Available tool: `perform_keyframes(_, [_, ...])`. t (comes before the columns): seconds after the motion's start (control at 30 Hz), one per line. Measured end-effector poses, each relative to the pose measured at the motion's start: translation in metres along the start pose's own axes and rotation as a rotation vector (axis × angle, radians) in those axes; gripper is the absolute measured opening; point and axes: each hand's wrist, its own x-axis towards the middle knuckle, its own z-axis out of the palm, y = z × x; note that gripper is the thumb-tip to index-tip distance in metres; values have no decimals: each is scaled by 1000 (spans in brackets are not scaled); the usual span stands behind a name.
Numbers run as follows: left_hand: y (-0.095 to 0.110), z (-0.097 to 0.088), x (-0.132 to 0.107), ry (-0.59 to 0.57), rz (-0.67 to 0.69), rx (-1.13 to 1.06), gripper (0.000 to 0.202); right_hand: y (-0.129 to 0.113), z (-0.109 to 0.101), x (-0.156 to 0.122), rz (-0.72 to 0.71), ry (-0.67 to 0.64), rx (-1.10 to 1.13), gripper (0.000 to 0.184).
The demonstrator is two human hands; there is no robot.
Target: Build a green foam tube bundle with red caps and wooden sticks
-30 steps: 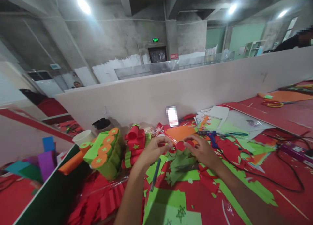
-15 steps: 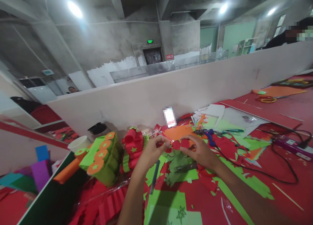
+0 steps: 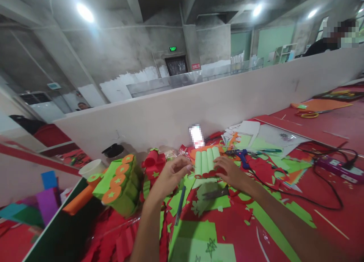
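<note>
Between both hands I hold a bundle of green paper tubes (image 3: 207, 161) with red caps at the near end, its long side facing me. My left hand (image 3: 172, 173) pinches its left edge, fingers closed. My right hand (image 3: 229, 171) grips its right side, fingers curled round it. Below the bundle, scissors (image 3: 214, 193) lie on green paper scraps. A dark pen (image 3: 179, 204) lies beside my left forearm.
Finished green tube bundles with orange star caps (image 3: 119, 184) and red ones (image 3: 153, 164) stand at left. A blue glue gun (image 3: 241, 156) with a black cord, a power strip (image 3: 338, 167), a paper cup (image 3: 92, 167) and a white partition wall (image 3: 227, 99) surround the red table. A person sits beyond the partition.
The tube bundle has been tipped in my hands: earlier its red end caps faced me, now its green sides show. Both hands stay in nearly the same place.
</note>
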Motion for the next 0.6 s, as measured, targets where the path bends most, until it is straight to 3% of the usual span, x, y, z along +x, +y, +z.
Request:
perform_keyframes(0.13, [-15, 10, 2, -187, -14, -50, 21, -10, -3, -2, 59, -10, 19, 19])
perform_keyframes(0.2, [-20, 17, 4, -255, -20, -60, 22, -26, -6, 0, 165, 13, 198, 19])
perform_keyframes(0.27, [-24, 23, 6, -294, -22, -40, 22, -40, -6, 3, 302, -57, 502, 24])
perform_keyframes(0.4, [-27, 32, 9, -284, 19, 44, 22, -54, 5, 3, 457, -201, 956, 30])
perform_keyframes(0.6, [-31, 33, 10, -248, 62, 85, 18, -53, 13, 2, 532, -121, 1066, 28])
